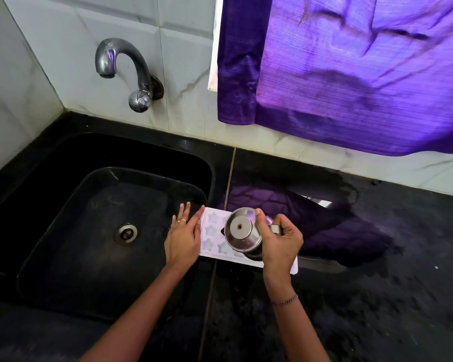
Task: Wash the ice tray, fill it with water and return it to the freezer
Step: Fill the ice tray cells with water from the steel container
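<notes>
Ice tray (211, 232), white with star-shaped cells, lies flat on the black bench (377, 296) just to the right of the sink (63, 231), its left end close to the basin's edge. The left hand (183, 239) has its fingers straight and laid along that left end, steadying it. The right hand (280, 244) is wrapped round the handle of a small steel jug (242, 232), thumb up on its body. The jug is tipped well over above the middle of the tray, so its base faces me. From where I stand the jug hides its own spout and I can't make out the water, nor how full the stars are.

This looks to me like the filling step. To do it well I'd say tilt gently so the stream stays thin, and move the spout from star to star instead of flooding one and letting it spill across. Stopping each cell a little below its rim should make the carry to the freezer easier. The flat left hand seems wise, as the light tray could slide on the glossy stone. The tap (120, 61) on the tiled wall looks shut off, and a purple cloth (351, 74) hangs above the bench, well clear of the work.
</notes>
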Available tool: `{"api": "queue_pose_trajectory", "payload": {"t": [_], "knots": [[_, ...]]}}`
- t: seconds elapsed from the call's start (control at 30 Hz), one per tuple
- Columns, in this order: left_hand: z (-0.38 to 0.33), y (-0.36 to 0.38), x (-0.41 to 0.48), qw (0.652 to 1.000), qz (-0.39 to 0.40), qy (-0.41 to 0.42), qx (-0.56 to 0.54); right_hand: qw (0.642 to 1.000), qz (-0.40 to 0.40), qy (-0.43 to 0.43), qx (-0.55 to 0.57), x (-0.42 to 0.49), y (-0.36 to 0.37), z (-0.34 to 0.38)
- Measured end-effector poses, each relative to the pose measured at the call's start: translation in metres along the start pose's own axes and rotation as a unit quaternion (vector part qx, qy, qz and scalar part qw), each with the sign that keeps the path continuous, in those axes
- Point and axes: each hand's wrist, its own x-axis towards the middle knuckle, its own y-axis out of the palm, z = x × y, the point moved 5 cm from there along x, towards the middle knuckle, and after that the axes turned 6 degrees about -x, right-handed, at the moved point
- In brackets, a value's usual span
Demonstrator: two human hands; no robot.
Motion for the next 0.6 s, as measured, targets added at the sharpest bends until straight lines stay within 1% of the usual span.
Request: {"api": "queue_pose_trajectory", "payload": {"t": [0.13, 0.27, 0.47, 0.6], "knots": [[-0.002, -0.001, 0.000, 1.000, -0.005, 0.002, 0.003, 0.999, -0.013, 0.028, 0.027, 0.004, -0.006, -0.005], [-0.004, -0.003, 0.000, 1.000, -0.008, 0.005, 0.000, 0.999, -0.011, 0.035, 0.014, 0.003, -0.013, -0.012], [-0.006, -0.005, -0.001, 1.000, -0.009, 0.003, -0.004, 0.999, 0.009, -0.015, -0.027, -0.002, -0.019, -0.018], [-0.004, -0.005, -0.001, 1.000, -0.009, 0.001, 0.000, 0.998, 0.015, -0.033, -0.051, -0.002, -0.020, -0.023]]}}
